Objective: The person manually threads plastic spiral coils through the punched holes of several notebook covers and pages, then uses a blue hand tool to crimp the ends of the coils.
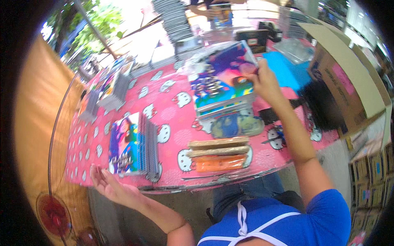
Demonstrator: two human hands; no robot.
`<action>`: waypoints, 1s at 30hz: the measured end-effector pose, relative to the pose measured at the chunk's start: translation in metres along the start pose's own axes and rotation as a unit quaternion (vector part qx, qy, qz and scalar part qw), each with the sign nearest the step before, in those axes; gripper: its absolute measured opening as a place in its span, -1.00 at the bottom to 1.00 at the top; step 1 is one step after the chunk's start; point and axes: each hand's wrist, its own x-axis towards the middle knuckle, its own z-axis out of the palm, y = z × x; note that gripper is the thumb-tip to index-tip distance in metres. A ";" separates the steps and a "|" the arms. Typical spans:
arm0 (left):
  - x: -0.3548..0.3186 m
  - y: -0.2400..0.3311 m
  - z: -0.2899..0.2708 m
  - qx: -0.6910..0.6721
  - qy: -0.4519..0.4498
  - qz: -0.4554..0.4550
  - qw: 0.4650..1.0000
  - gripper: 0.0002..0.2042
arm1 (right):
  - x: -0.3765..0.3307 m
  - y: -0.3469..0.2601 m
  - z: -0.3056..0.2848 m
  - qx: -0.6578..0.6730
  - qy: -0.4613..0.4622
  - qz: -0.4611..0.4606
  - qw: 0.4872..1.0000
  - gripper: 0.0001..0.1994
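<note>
Booklet (217, 76), cover mixing purple, pinkish orange, blue and green, slightly blurred, lay angled atop stack of similar copies (225, 105) on pink-covered desk (174, 117). Right hand (262, 80) pinched its right edge. Left hand (113, 184) spread, palm upward, near second stack (131, 143).
</note>
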 end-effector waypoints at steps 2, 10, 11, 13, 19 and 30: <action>-0.040 0.026 0.037 -0.092 -0.092 -0.045 0.990 -0.64 | -0.033 -0.021 -0.015 0.122 0.012 -0.028 0.992 -0.57; -0.089 0.062 0.069 -0.196 -0.345 -0.207 0.894 -0.82 | -0.147 -0.048 -0.058 0.283 -0.177 -0.098 0.938 -0.57; -0.087 0.056 0.066 -0.185 -0.389 -0.158 0.888 -0.80 | -0.153 -0.047 -0.057 0.292 -0.165 -0.104 0.936 -0.62; -0.084 0.039 0.066 -0.173 -0.472 -0.057 0.863 -0.76 | -0.158 -0.038 -0.051 0.300 -0.137 -0.123 0.936 -0.70; -0.104 0.019 0.062 -0.133 -0.365 -0.149 0.909 -0.35 | -0.199 -0.013 -0.011 0.153 -0.247 -0.003 0.957 -0.38; -0.142 0.007 0.036 -0.121 -0.304 -0.335 0.884 -0.19 | -0.127 0.025 -0.070 0.089 -0.186 0.065 0.976 -0.46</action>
